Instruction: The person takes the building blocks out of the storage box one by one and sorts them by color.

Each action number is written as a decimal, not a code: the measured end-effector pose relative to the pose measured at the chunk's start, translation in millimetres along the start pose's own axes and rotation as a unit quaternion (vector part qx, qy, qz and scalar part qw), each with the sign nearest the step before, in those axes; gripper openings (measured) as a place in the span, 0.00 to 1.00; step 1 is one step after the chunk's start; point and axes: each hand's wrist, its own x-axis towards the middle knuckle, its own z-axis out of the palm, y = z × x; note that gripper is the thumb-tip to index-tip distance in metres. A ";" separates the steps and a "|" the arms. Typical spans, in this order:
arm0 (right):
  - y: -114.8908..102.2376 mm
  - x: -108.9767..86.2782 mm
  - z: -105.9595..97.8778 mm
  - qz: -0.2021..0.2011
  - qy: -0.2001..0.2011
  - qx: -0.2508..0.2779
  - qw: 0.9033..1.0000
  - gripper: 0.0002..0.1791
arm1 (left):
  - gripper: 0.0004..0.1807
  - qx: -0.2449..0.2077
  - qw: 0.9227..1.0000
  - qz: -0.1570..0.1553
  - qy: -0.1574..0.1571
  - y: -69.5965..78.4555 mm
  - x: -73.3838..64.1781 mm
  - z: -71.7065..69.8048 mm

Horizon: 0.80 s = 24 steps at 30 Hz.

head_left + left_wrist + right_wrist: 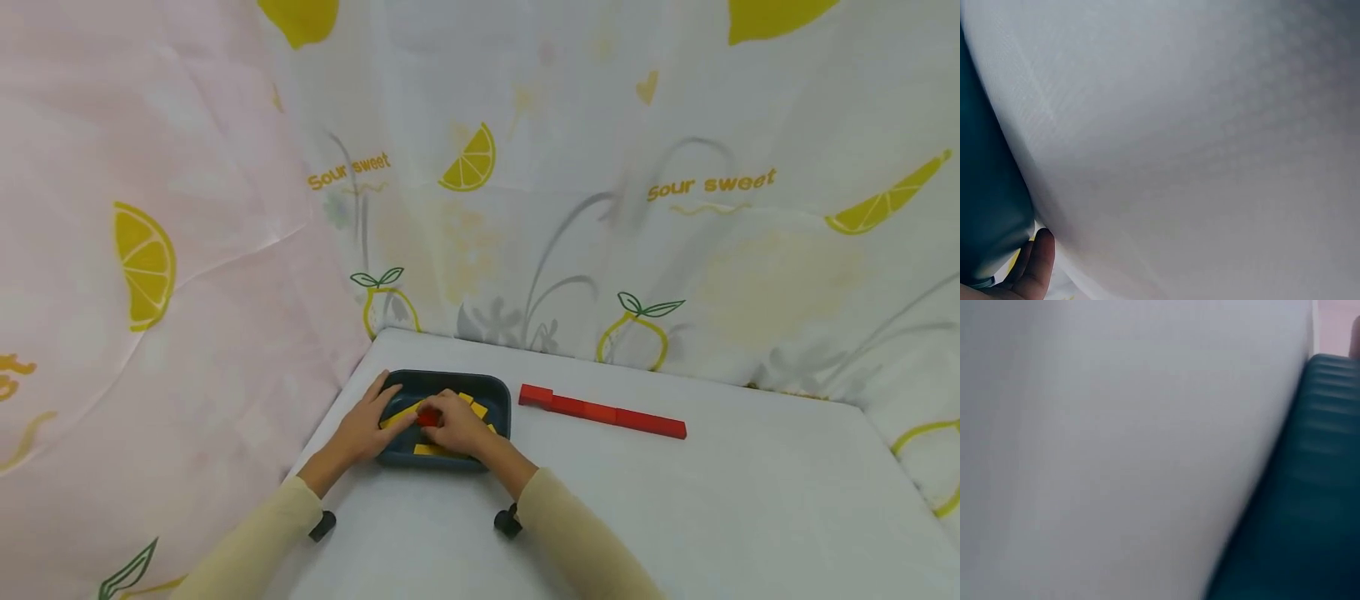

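In the head view a dark blue tray (498,392) holds several yellow blocks (429,450) and a red block (427,417). My right hand (459,425) reaches in from the tray's near right side and pinches that red block between thumb and fingers. At the left rim is my left hand (362,427), its fingers stretched along the edge and its thumb pointing inward toward the red block. The left wrist view shows left fingers (1038,265) against the tray's outer wall (988,169). Only the tray's ribbed side (1316,487) fills the right wrist view's corner.
To the right of the tray, a line of red blocks (600,412) lies end to end on the white table (750,500). Lemon-printed cloth (525,233) hangs behind the table, with pinkish cloth (217,250) close at the left.
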 end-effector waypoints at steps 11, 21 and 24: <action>-3.7 -20.6 -21.8 -0.028 0.040 -0.005 0.999 0.21 | 0.43 0.001 1.000 0.002 0.002 2.0 -1.8 -1.3; -5.9 -52.4 -54.1 -0.037 0.046 -0.004 0.998 0.22 | 0.44 0.007 1.000 0.000 -0.006 2.1 0.0 -0.4; -0.5 -62.5 -64.3 -0.028 0.046 -0.006 0.999 0.22 | 0.44 0.003 1.000 0.000 -0.005 2.2 -0.3 -1.1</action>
